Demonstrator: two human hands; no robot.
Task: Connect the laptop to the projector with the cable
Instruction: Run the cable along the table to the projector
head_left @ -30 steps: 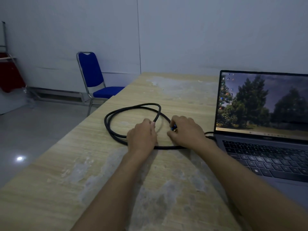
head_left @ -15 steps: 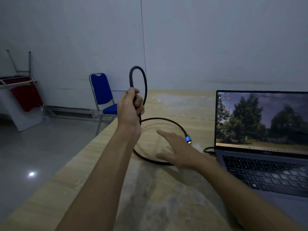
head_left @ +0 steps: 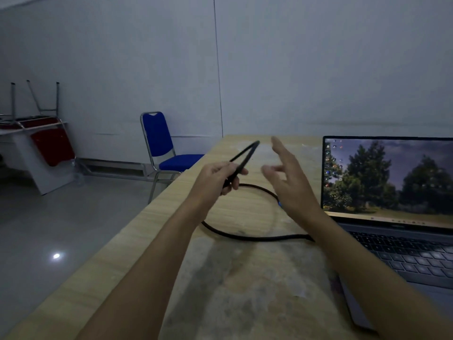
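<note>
A black cable (head_left: 245,235) curves across the worn wooden table (head_left: 137,241). My left hand (head_left: 215,175) is closed on a folded loop of it, raised above the table and pointing away to the right. My right hand (head_left: 289,182) hovers in the air just right of that loop, fingers spread, holding nothing. A blue-ringed cable plug (head_left: 280,204) peeks out behind my right wrist. The open laptop (head_left: 392,192) stands at the right with its screen lit; the cable runs toward its left side under my right forearm. No projector is in view.
A blue chair (head_left: 166,153) stands beside the table's left edge. Further left, red chairs (head_left: 51,146) are stacked upside down on a white table. A plain wall closes the back. The floor lies to the left.
My left hand has lowered and tipped the cable loop forward from upright. My right hand has lifted off the table and now floats open beside the loop.
</note>
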